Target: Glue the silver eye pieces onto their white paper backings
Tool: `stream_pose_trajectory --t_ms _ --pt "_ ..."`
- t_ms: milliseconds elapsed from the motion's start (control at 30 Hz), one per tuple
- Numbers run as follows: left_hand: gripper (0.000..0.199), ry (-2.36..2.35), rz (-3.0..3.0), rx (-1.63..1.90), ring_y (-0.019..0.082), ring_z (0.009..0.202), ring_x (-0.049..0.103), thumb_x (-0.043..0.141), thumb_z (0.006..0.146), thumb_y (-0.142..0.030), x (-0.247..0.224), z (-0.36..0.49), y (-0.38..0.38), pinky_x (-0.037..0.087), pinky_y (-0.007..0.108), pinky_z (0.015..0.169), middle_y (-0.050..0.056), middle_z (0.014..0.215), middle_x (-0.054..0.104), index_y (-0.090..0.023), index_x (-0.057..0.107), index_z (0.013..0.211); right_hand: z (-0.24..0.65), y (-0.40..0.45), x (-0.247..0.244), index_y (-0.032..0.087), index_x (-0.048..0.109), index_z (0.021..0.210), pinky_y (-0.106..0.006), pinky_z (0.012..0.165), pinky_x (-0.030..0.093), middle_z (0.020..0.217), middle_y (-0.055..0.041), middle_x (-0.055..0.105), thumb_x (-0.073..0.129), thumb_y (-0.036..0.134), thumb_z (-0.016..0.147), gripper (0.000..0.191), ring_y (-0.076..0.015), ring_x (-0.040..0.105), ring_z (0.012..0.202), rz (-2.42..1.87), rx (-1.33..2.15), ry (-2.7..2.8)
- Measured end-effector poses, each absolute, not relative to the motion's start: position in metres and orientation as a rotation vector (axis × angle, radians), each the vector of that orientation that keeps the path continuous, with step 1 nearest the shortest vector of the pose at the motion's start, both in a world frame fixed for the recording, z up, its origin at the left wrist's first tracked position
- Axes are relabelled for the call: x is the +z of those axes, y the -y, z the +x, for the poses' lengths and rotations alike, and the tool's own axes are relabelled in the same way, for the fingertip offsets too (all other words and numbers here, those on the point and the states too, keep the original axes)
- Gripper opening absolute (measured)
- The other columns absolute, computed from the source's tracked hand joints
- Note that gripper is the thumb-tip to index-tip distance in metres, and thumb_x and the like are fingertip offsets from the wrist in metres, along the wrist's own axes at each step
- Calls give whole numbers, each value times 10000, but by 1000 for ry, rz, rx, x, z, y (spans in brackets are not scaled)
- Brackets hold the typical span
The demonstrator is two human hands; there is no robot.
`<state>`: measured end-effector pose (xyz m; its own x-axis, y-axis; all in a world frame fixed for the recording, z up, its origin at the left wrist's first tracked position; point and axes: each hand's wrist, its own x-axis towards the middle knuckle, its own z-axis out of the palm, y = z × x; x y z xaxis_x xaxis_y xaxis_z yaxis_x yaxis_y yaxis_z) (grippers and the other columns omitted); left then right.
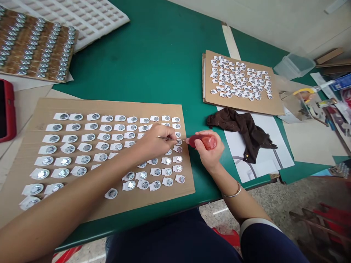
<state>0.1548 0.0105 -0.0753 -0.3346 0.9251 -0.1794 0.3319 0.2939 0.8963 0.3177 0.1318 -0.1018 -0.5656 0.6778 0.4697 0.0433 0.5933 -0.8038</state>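
Observation:
On the cardboard sheet in front of me lie rows of round silver pieces with white tabs. My left hand reaches across the sheet, fingers pinched on a thin pointed metal tool, whose exact kind is hard to make out. Wrapped in my right hand is a red squeeze bottle, held on its side with the nozzle pointing left. The nozzle and the left fingertips meet near a piece in the rightmost column. Whether either touches that piece is unclear.
Another cardboard stack bears many small tabbed pieces. A dark brown cloth lies on printed paper. At upper left are a board of metal discs and a white grid tray; a red-cased phone is below.

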Motion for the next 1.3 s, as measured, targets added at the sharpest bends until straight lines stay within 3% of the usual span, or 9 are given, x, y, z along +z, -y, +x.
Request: stream_pose_trajectory --t_ms 1300 --pt "140 -1829 1161 1018 106 573 525 568 737 -254 -75 156 -10 381 220 500 8 634 592 -162 611 641 317 -132 -97 218 538 907 -366 705 516 845 -39 635 670 304 729 238 -184 619 775 -455 901 2092"
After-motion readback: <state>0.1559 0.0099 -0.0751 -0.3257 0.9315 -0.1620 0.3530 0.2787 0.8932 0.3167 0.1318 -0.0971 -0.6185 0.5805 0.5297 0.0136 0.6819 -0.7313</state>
